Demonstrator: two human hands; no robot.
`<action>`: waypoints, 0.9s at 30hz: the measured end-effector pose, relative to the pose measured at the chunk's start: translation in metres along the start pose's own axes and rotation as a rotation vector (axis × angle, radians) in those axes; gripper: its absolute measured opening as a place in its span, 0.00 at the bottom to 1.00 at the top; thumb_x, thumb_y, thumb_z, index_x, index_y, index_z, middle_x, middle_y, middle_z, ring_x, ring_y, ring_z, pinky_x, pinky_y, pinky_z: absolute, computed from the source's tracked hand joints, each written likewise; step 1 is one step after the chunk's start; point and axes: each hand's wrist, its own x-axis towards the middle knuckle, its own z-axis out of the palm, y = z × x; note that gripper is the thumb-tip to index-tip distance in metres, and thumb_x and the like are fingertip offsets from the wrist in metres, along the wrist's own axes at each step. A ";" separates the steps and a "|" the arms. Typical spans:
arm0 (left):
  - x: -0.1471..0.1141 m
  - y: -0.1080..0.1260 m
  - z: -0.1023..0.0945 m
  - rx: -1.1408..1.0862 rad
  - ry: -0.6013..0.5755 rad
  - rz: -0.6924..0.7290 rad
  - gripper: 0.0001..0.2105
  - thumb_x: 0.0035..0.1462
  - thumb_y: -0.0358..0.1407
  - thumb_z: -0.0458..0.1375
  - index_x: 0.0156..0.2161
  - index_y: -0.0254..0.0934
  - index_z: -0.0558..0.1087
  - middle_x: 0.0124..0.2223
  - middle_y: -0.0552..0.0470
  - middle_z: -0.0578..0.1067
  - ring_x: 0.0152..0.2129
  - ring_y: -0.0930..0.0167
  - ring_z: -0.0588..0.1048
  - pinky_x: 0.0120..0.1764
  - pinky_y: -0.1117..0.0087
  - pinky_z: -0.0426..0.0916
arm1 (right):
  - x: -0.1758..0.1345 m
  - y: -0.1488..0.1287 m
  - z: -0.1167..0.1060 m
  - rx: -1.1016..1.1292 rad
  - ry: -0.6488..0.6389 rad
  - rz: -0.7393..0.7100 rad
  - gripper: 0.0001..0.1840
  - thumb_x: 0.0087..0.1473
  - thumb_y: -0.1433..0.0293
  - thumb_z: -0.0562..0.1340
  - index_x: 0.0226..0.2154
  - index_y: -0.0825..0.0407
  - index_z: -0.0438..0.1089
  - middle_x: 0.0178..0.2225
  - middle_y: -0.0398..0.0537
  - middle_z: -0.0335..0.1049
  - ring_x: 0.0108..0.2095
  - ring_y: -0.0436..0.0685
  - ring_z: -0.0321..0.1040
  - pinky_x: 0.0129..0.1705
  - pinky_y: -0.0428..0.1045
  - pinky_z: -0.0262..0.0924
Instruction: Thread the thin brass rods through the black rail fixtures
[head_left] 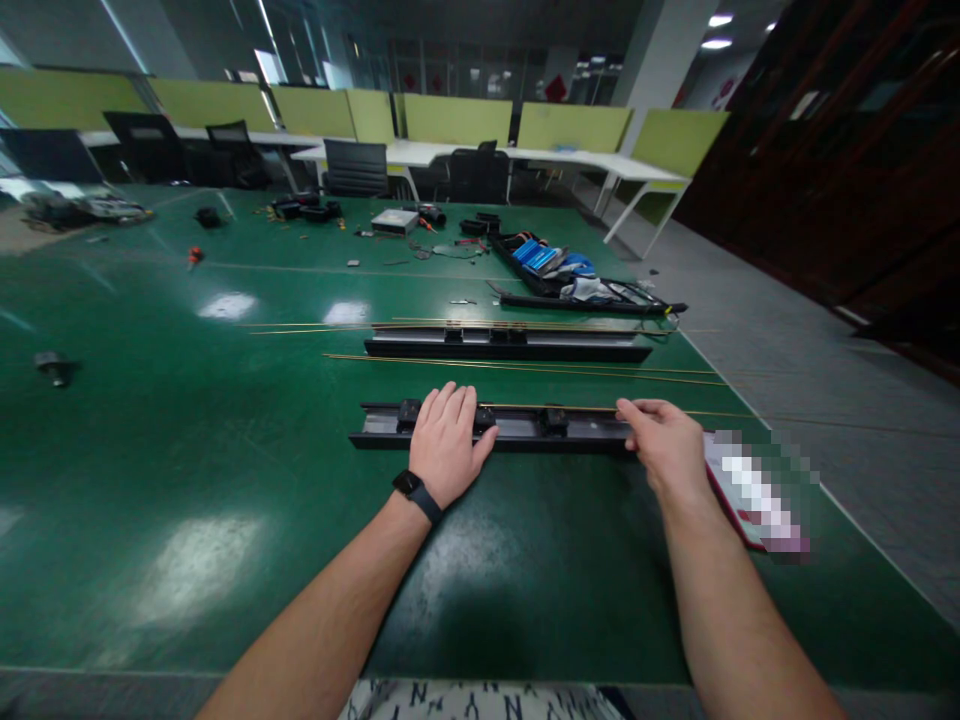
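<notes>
A black channel-shaped rail (517, 443) lies lengthwise across the near part of the green table. Several black blocks sit in its channel, one of them a block (554, 420) between my hands. My left hand (448, 435) rests flat over the rail, fingers stretched forward, partly covering another block. At the rail's right end, my right hand (660, 440) pinches a thin brass-coloured rod (555, 407). The rod runs along the rail's far edge and sticks out past my right hand. Where its left end lies is hidden by my left hand.
A second black rail (510, 351) lies farther back, with loose brass-coloured rods (525, 367) before and behind it. Beyond it is an open black case (525, 262) with blue items. A red-edged sheet (739, 490), partly blurred, lies beside my right wrist. Small tools and parts lie farther off.
</notes>
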 end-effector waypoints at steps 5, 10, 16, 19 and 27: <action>0.000 0.000 -0.001 0.007 -0.008 -0.008 0.29 0.68 0.48 0.51 0.66 0.29 0.65 0.63 0.38 0.72 0.65 0.55 0.64 0.69 0.52 0.53 | 0.001 0.001 -0.002 -0.015 -0.005 -0.009 0.21 0.41 0.56 0.74 0.32 0.54 0.75 0.29 0.51 0.78 0.13 0.46 0.58 0.13 0.44 0.46; 0.001 0.002 -0.003 0.008 -0.014 -0.008 0.28 0.68 0.47 0.52 0.66 0.33 0.65 0.62 0.38 0.72 0.65 0.55 0.64 0.68 0.51 0.54 | 0.004 0.000 -0.004 -0.023 0.020 -0.008 0.21 0.40 0.56 0.74 0.32 0.54 0.74 0.29 0.50 0.78 0.14 0.46 0.58 0.13 0.44 0.46; 0.000 0.002 -0.004 0.018 -0.018 -0.007 0.26 0.68 0.47 0.52 0.65 0.38 0.67 0.62 0.39 0.72 0.65 0.55 0.64 0.68 0.50 0.55 | 0.006 0.001 -0.006 -0.040 0.022 -0.015 0.20 0.41 0.57 0.74 0.32 0.54 0.74 0.28 0.50 0.78 0.14 0.47 0.58 0.14 0.44 0.47; 0.000 0.002 -0.004 0.019 -0.021 -0.006 0.26 0.68 0.47 0.53 0.65 0.37 0.67 0.62 0.39 0.72 0.65 0.55 0.64 0.68 0.51 0.54 | 0.007 -0.001 -0.008 -0.070 0.039 -0.029 0.20 0.41 0.56 0.73 0.32 0.53 0.75 0.27 0.49 0.77 0.14 0.47 0.59 0.15 0.44 0.49; 0.000 0.003 -0.004 0.014 -0.009 -0.003 0.25 0.68 0.47 0.53 0.64 0.37 0.68 0.62 0.39 0.72 0.65 0.55 0.64 0.68 0.50 0.55 | 0.013 0.002 -0.012 -0.060 0.053 -0.026 0.22 0.40 0.55 0.74 0.31 0.53 0.74 0.26 0.48 0.77 0.14 0.47 0.59 0.15 0.44 0.49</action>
